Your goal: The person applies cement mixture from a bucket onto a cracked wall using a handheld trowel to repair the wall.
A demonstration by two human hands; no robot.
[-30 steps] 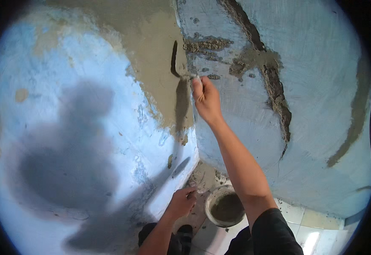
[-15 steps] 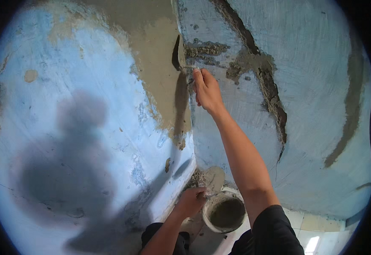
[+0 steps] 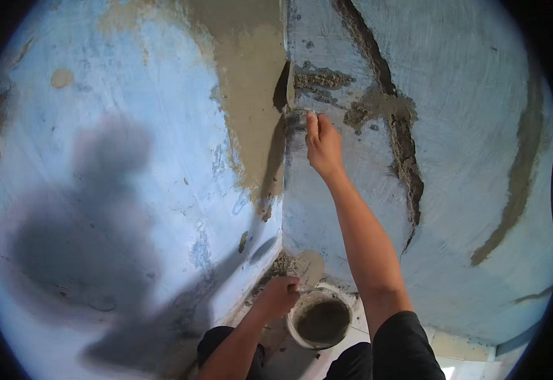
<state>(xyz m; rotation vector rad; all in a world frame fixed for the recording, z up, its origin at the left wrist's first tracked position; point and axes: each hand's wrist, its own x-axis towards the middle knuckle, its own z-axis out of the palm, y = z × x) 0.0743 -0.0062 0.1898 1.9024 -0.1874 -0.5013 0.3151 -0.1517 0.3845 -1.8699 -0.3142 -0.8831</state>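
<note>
**Inspector:** Report the position and grip of the right hand (image 3: 322,144).

**Technician:** The right arm is raised up to the inside corner where two blue walls (image 3: 131,158) meet. The fingers are closed around the handle of a corner trowel (image 3: 287,85). The blade stands nearly upright, edge-on to the camera, and is pressed into the corner just above the hand.

**Inspector:** Surface condition at that point?

**Technician:** A band of wet grey-brown mortar (image 3: 251,107) covers the left wall beside the corner, from the top of the view down to about mid-height. The right wall carries rough mortar patches near the blade and a long dark filled crack (image 3: 403,158) running down and to the right.

**Inspector:** Left hand (image 3: 278,296)?

**Technician:** Low in the view, near the base of the corner. It is closed on the handle of a second trowel (image 3: 306,266), whose flat blade carries a load of mortar. The blade sits just above the rim of a white bucket (image 3: 319,320).

**Inspector:** Bucket contents?

**Technician:** Grey mortar, on the floor between the knees and the right wall. The person's shadow (image 3: 93,215) falls on the left wall.
</note>
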